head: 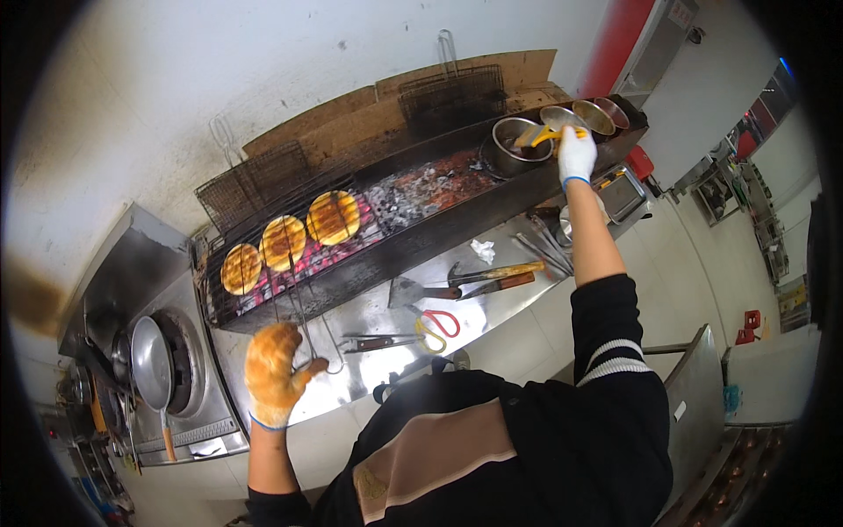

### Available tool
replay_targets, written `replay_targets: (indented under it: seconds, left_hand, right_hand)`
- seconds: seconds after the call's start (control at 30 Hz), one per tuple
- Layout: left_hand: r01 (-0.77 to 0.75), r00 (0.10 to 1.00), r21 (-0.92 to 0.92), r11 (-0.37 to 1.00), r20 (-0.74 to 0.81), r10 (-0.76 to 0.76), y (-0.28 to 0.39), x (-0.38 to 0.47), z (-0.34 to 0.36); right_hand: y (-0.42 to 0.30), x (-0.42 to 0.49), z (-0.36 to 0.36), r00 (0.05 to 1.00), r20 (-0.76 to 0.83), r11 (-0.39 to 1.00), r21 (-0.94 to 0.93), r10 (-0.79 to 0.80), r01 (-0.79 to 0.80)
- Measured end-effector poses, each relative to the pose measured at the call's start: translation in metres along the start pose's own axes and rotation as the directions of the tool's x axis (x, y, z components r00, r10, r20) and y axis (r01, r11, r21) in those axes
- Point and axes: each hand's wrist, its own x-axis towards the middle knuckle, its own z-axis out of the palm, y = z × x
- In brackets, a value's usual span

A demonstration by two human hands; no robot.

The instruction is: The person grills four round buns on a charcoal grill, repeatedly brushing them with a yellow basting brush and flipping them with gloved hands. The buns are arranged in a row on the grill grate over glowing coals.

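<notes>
My left hand, in an orange-stained glove, curls loosely around the wire handle of a grilling rack, thumb apart from the fingers. That handle runs up to three round, browned flatbreads lying over glowing coals at the left of a long charcoal grill. At the grill's right end, my right hand, in a white glove, grips a yellow-handled brush. The brush head is over the mouth of a metal pot; whether its bristles touch the contents is hidden.
More metal pots line the grill's right end. Scissors, tongs, a scraper and a hammer lie on the steel counter. Wire racks lean at the back. A wok sits left.
</notes>
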Motion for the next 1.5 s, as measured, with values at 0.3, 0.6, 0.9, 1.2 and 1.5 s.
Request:
replay_targets:
  seconds: [0.3,0.6,0.9,1.2,1.5]
  left_hand:
    - [-0.068,0.976,0.049,0.997,0.211,0.056,0.003,-0.007,0.01]
    - [0.102,0.986,-0.153,0.983,-0.113,-0.12,-0.063,0.127,-0.074]
    - [0.029,0.998,-0.241,0.97,-0.041,-0.04,-0.107,0.189,-0.089]
    - [-0.142,0.985,-0.252,0.957,-0.13,0.112,-0.117,0.188,-0.08]
    - [-0.088,0.994,-0.356,0.93,-0.092,0.059,-0.119,0.191,-0.08]
  right_hand:
    - [0.017,0.017,0.036,0.843,0.485,0.368,-0.759,-0.233,0.538]
    - [-0.023,-0.053,0.005,0.934,0.188,0.637,0.689,0.305,-0.346]
    - [-0.134,-0.32,0.155,0.675,0.724,0.694,0.413,0.143,-0.59]
    - [-0.194,-0.339,0.191,0.728,0.676,0.889,0.259,0.113,-0.379]
    - [-0.2,-0.35,0.207,0.729,0.67,0.897,0.228,0.138,-0.379]
